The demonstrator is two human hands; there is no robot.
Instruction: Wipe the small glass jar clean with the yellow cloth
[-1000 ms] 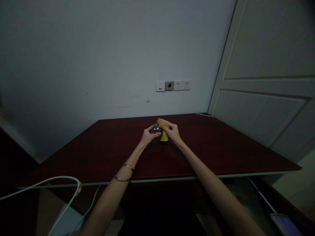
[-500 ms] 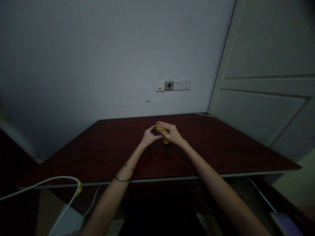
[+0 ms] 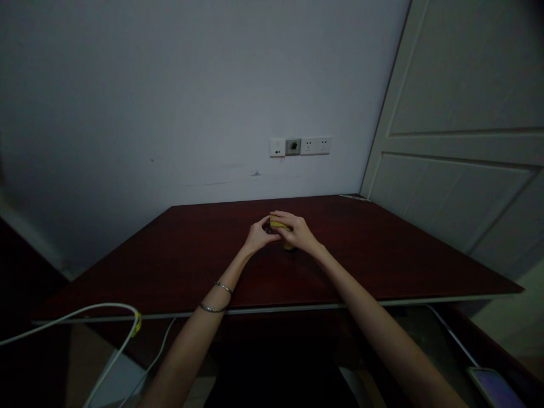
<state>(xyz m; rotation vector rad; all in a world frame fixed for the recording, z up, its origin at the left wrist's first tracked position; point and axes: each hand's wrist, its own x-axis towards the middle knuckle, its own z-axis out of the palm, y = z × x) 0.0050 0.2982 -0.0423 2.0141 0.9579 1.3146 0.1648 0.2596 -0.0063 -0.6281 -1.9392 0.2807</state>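
Observation:
Both my hands meet near the middle of a dark red-brown table (image 3: 178, 266). My right hand (image 3: 298, 231) is wrapped over a small yellow object (image 3: 279, 225), which rests low on the table and is mostly hidden by the fingers. My left hand (image 3: 258, 237) is closed against the yellow object's left side, pinching a small dark shiny piece (image 3: 268, 228) that I cannot make out. Two thin bangles (image 3: 216, 297) circle my left forearm.
A white wall with a row of sockets (image 3: 300, 146) stands behind the table. A white panelled door (image 3: 459, 136) is on the right. A white cable with yellow tape (image 3: 106, 317) loops off the front left edge. A phone (image 3: 495, 388) lies at the lower right.
The yellow object has come down from upright to low on the table, with my right hand closing further over it. My left hand stays pressed at its side.

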